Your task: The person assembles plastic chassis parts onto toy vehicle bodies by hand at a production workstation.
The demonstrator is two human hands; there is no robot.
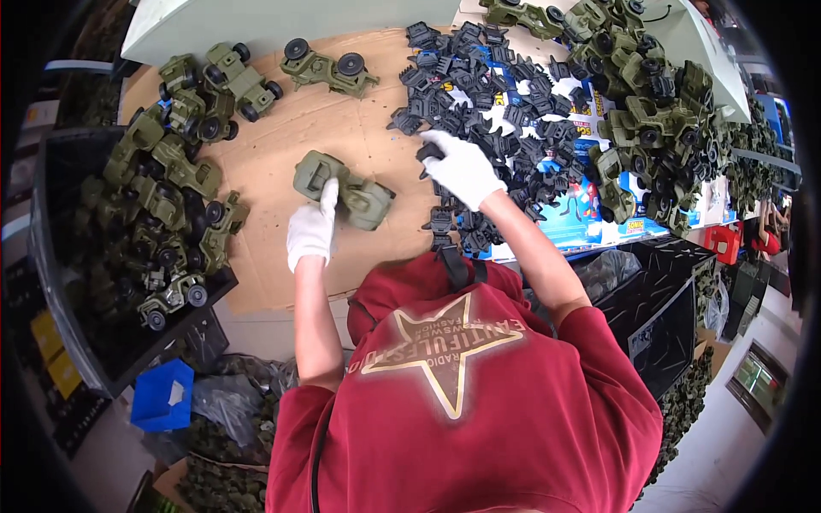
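My left hand (313, 231), in a white glove, holds an olive-green toy jeep (369, 203) over the cardboard. One finger lies across the top of its body, while the other fingers are partly hidden. No wheels show on this jeep from above. My right hand (466, 173), also gloved in white, reaches to the left edge of a heap of black plastic parts (513, 120). Its fingertips are closed on one small black plastic part (430, 152), which they partly cover.
Brown cardboard (256, 162) covers the worktop. Wheeled green toy jeeps (162, 188) crowd a black tray (64, 282) on the left, and more jeeps (654, 120) are piled at the right. Below the worktop stand a blue bin (162, 395) and a black crate (663, 338).
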